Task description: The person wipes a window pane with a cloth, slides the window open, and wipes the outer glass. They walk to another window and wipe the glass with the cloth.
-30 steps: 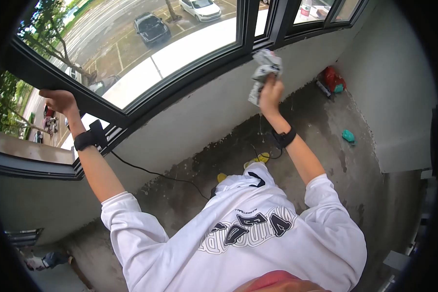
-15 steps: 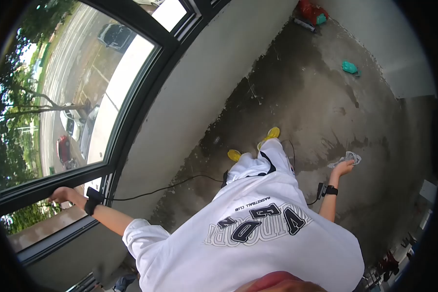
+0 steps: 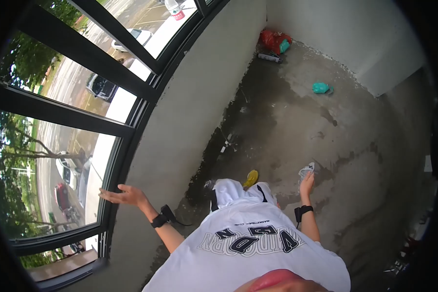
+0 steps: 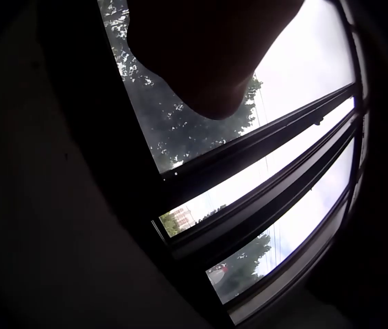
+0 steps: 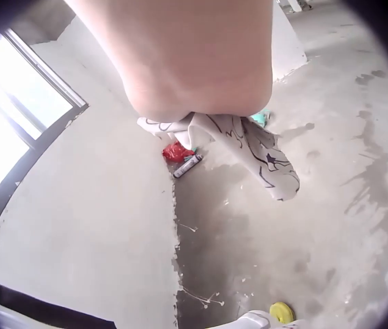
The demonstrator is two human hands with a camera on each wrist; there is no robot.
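Observation:
In the head view the left hand [image 3: 124, 195] reaches over the window frame [image 3: 113, 187], fingers extended and holding nothing; contact with the frame is unclear. The left wrist view shows that hand [image 4: 201, 62] as a dark shape before the window panes. Out over the floor, the right hand [image 3: 307, 185] grips a crumpled white cloth [image 3: 306, 169]. In the right wrist view the patterned cloth [image 5: 256, 147] hangs below the right hand [image 5: 197, 68], whose fingertips are hidden.
A red bag [image 3: 272, 40] and a canister [image 3: 269, 58] lie in the far corner, with a teal bundle [image 3: 320, 88] on the wet-patched floor [image 3: 287, 121]. A bottle [image 3: 174, 9] stands on the ledge outside the window. One yellow shoe [image 3: 251, 178] shows.
The right hand has swung with the cloth from near the window out over the floor. The left hand has left its hold on the sash edge, and the window panels have shifted in view.

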